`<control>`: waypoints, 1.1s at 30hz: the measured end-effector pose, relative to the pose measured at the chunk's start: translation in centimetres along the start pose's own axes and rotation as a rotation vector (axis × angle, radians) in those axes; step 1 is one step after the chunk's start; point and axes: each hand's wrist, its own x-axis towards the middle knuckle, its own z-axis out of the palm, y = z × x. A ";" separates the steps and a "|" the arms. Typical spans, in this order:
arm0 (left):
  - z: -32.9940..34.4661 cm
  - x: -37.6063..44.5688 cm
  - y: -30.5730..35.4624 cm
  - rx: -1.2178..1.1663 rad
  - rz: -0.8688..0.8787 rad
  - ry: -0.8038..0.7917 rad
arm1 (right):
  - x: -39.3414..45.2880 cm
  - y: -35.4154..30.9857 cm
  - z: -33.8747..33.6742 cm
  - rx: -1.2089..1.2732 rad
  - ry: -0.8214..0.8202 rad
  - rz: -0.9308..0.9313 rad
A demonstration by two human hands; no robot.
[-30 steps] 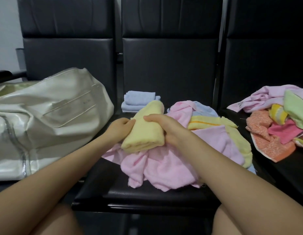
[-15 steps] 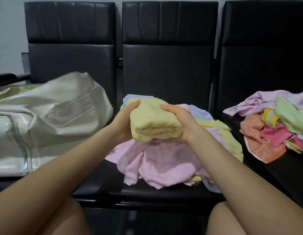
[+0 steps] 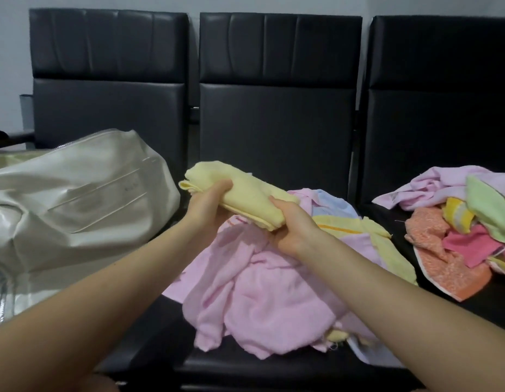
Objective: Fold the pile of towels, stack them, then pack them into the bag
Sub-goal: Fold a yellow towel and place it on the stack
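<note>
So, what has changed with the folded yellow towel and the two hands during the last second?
Both hands lifted the folded pale yellow towel off the pink towel pile and carried it up and left, tilting it. The left hand and right hand still grip its ends. The cream leather bag and the mixed towel heap on the right seat stayed in place.

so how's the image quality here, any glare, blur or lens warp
Head view: soft overall, the yellow towel and both hands slightly smeared; dull sheen on the cream bag and pale reflections on the black chair backs; wide-angle bowing in the chair edges; dim, even light, no hard shadows.
</note>
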 end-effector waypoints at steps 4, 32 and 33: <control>-0.7 4.7 1.3 0.058 0.099 0.186 | 4.5 -3.0 1.8 -0.227 0.109 -0.132; -0.8 11.5 1.2 1.227 0.418 0.153 | 9.5 -8.4 1.3 -0.996 0.087 -0.535; 0.3 10.1 1.1 1.188 0.382 0.092 | 7.8 -8.5 0.5 -0.934 0.107 -0.542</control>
